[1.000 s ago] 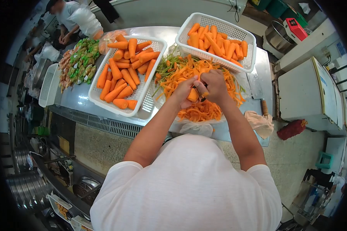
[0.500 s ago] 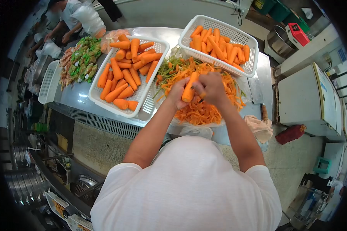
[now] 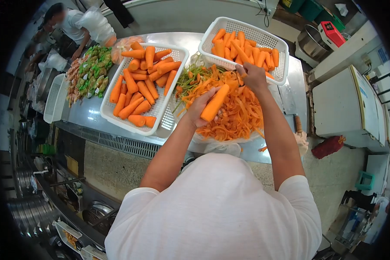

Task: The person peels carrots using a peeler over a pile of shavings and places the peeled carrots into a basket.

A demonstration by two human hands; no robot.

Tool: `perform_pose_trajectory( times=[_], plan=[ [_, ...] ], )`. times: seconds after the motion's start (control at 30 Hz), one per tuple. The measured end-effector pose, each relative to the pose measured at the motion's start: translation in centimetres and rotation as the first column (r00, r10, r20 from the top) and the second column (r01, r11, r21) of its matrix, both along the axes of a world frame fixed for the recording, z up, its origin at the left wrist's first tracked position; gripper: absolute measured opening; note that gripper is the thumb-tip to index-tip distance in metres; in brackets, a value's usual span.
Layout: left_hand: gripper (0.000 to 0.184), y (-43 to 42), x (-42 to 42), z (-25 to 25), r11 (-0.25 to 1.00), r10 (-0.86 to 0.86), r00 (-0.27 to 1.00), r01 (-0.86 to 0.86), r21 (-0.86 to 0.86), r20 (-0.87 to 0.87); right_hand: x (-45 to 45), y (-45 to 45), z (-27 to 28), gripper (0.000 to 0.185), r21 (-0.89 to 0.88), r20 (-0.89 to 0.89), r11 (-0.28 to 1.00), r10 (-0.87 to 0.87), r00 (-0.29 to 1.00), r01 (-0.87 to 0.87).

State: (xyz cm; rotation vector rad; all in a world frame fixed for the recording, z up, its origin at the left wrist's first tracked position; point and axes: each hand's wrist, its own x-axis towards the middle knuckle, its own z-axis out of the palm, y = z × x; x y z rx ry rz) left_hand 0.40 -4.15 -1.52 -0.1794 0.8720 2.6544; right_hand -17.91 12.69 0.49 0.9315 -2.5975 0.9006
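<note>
Clasping a carrot point(image 3: 215, 104), the left hand point(image 3: 201, 105) is partly covered; the right hand point(image 3: 253, 78) curls round a mostly hidden tool point(image 3: 243, 75).

A white shirt point(image 3: 212, 203) is rounding out at the front, its plain cloth showing soft creases. The left sleeve point(image 3: 136, 200) and right sleeve point(image 3: 297, 193) are ending short in hems, leaving the arms point(image 3: 279, 134), left hand point(image 3: 199, 105) and right hand point(image 3: 252, 78) bare.
</note>
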Motion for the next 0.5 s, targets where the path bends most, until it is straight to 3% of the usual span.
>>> perform_pose_trajectory(
  times=[0.1, 0.17, 0.2, 0.27, 0.4, 0.47, 0.5],
  plan=[
    [0.041, 0.1, -0.6, -0.6, 0.992, 0.124, 0.992, -0.123, -0.036, 0.027, 5.5, -0.9, 3.1, 0.035, -0.199, 0.273, 0.971, 0.184, 0.944, -0.132],
    [0.039, 0.2, -1.6, -1.6, 0.979, 0.199, 0.976, -0.202, 0.032, 0.084, 7.8, -1.6, 0.9, 0.031, -0.046, -0.025, 0.926, 0.373, 0.927, -0.374],
    [0.039, 0.2, -1.4, -1.1, 0.979, 0.198, 0.977, -0.201, 0.031, 0.084, 8.7, -2.1, 1.1, 0.031, -0.048, -0.025, 0.927, 0.372, 0.928, -0.373],
    [0.038, 0.2, -0.7, 0.3, 0.982, 0.185, 0.977, -0.188, 0.023, 0.109, 10.2, -2.6, 1.9, 0.028, -0.155, -0.191, 0.858, 0.461, 0.867, -0.49],
    [0.037, -1.0, -1.2, -2.1, 1.0, 0.011, 0.998, -0.01, 0.022, -0.062, 3.3, -1.6, 0.2, 0.03, -0.07, -0.076, 0.937, 0.337, 0.938, -0.342],
    [0.039, -1.3, -1.1, -2.7, 0.988, -0.085, 0.987, 0.101, 0.115, -0.138, 1.1, -0.9, -0.1, 0.034, -0.108, 0.059, 0.993, 0.061, 0.996, -0.055],
    [0.039, -1.2, -0.9, -2.3, 0.989, -0.084, 0.986, 0.1, 0.11, -0.142, 1.3, -0.9, 0.3, 0.034, -0.111, 0.054, 0.992, 0.063, 0.997, -0.057]
  ],
)
